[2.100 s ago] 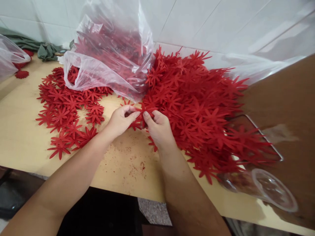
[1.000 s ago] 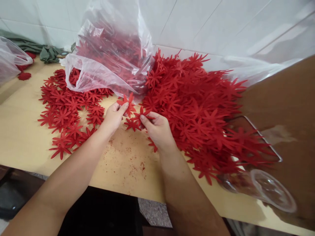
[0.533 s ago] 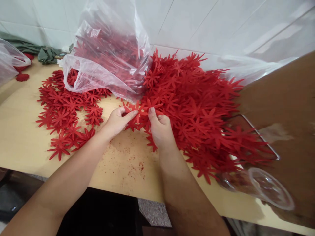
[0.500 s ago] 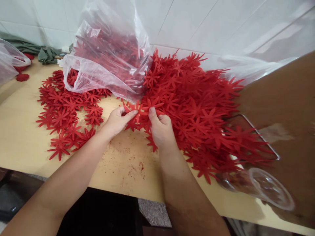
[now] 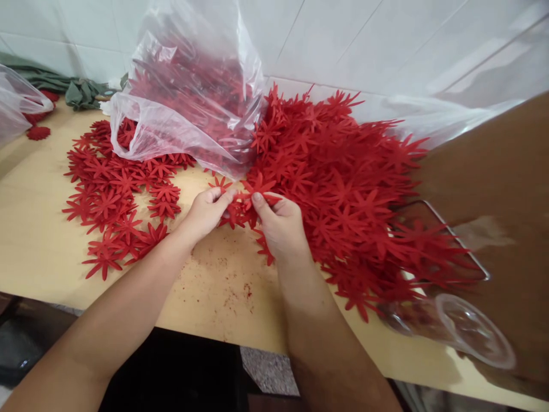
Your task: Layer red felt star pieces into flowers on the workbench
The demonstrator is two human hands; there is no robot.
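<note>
red felt-like flower cutouts filled most of the wooden table (image 5: 38, 240), and a small clump of them (image 5: 251, 197) sat pinched between both hands near the front edge of the big heap (image 5: 343, 189). the left hand (image 5: 206, 212) had its fingertips closed narrow on the clump's left side, while the right hand (image 5: 278, 223) gripped the other side with thumb pressed on top, so the two pulled on the same stuck-together pieces, a grip that seemed suited to peeling one flower off the rest. the clump was held just above the table, touching the heap's near edge, probably because it had come from there. to the left lay a flat spread of single flowers (image 5: 115, 194), one layer deep and well apart from the heap, which looked like the place for separated pieces. a clear plastic bag (image 5: 193, 97) with more flowers inside slumped between spread and heap against the tiled wall (image 5: 364, 40). red crumbs (image 5: 231, 286) dotted the bare wood under the wrists. a clear plastic cup (image 5: 467, 332) lay on its side at the right, near the heap's edge
</note>
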